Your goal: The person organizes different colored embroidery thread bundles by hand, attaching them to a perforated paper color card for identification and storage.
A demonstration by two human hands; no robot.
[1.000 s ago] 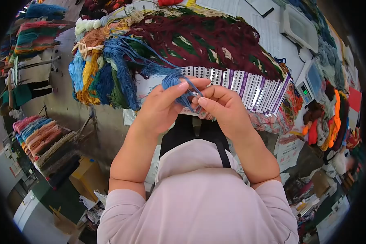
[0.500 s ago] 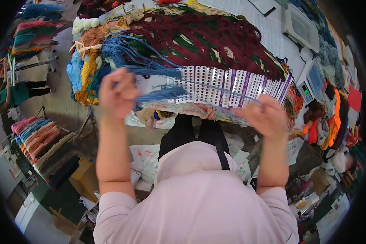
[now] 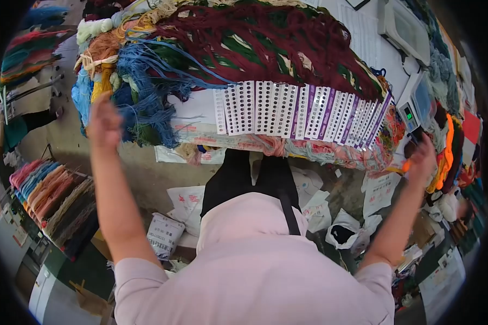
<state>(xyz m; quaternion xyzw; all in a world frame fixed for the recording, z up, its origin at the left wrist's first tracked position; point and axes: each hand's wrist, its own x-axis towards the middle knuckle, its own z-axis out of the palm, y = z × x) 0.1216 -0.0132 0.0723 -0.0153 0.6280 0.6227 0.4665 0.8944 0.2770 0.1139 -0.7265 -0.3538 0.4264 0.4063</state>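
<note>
My left hand [image 3: 105,124] is at the left end of the table, smeared by motion, beside a yellow yarn hank [image 3: 104,81] and blue yarn [image 3: 141,70]. Whether its curled fingers hold anything does not show. My right hand [image 3: 421,160] is off the table's right end, below a scale [image 3: 416,111] with a green display and near orange yarn [image 3: 449,157]. It too is blurred, and a dark shape lies at its fingertips. Between the hands lie overlapping white and purple punched cards [image 3: 276,108]. Loose blue strands trail onto their upper left edge.
A heap of maroon yarn [image 3: 255,43] with green and cream covers the back of the table. A clear plastic tub [image 3: 405,30] stands at the back right. Racks of coloured hanks [image 3: 54,200] are at left, near a person in green [image 3: 16,132]. Bags [image 3: 165,235] lie on the floor.
My hands have spread apart, left hand outward to the left, right hand outward to the right. The blue strand stretched between them is gone, and the blue bundles no longer lie over the cards.
</note>
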